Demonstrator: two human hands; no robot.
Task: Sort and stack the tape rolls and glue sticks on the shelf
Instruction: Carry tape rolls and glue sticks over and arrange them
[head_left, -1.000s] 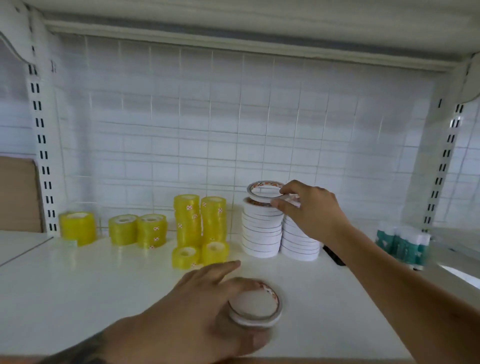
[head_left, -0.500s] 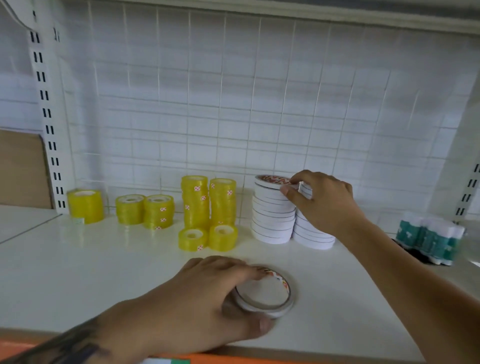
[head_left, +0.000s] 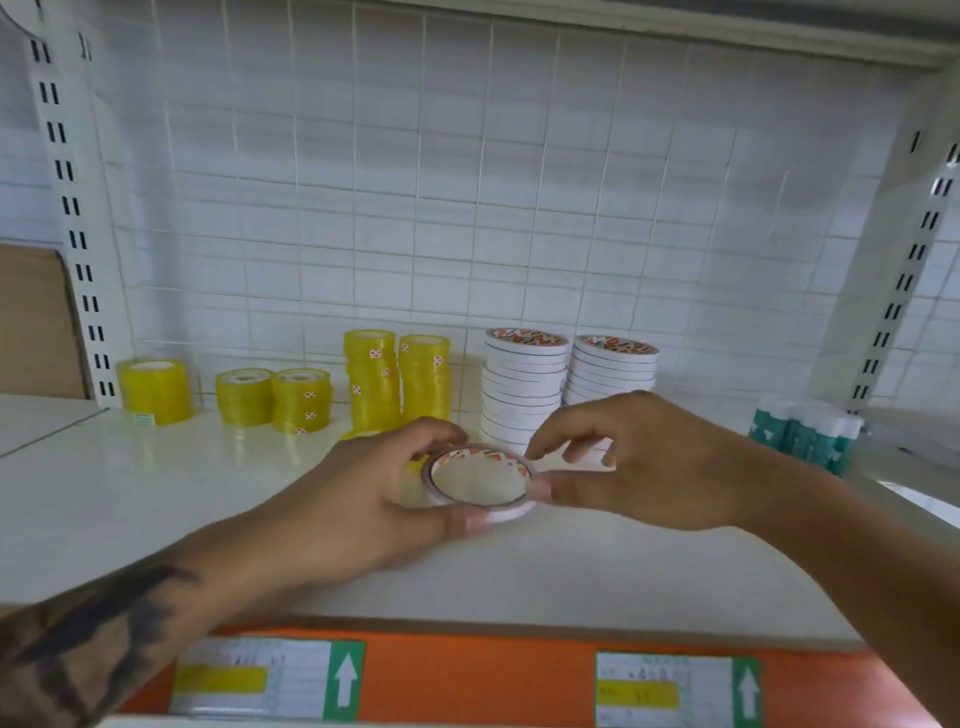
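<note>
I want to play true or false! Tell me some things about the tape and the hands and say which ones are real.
1. Both hands hold one white tape roll. True: the left hand and the right hand each pinch its rim.
2. The yellow tape rolls stand to the right of the white tape stacks. False: they stand to the left.
3. There are two white tape stacks side by side. True.
4. The glue sticks lie in the middle of the shelf. False: they are at its right end.
5. The held roll already sits on top of a stack. False: it is in front of the stacks, lower down.
</note>
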